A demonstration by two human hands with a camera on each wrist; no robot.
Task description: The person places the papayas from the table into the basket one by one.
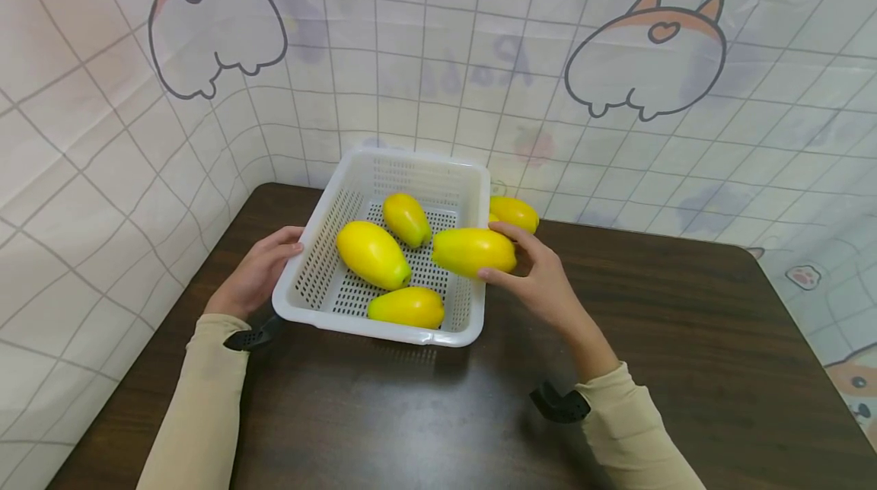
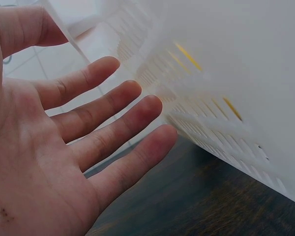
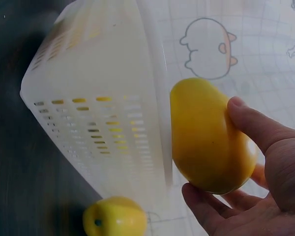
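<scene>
A white perforated plastic basket (image 1: 384, 332) stands on the table, with three yellow papayas, one (image 1: 373, 254) larger at its left. At the basket's left rim is my left hand (image 1: 255, 273); in the left wrist view its fingers (image 2: 123, 125) extend fairly straight along the outer wall, while the thumb reaches the rim. My right hand (image 1: 541, 281) grips another papaya (image 1: 473, 252) by its rounded end, thumb on one side and fingers on the other. This papaya is over the basket's right rim, its greenish tip pointing inward.
Behind the basket's right side lies more yellow fruit (image 1: 515, 214), partly hidden by the rim; the right wrist view shows a papaya (image 3: 115, 219) beside the wall. The dark wooden table (image 1: 658, 307) meets a grid-patterned cloth (image 1: 438, 33) at the back and left.
</scene>
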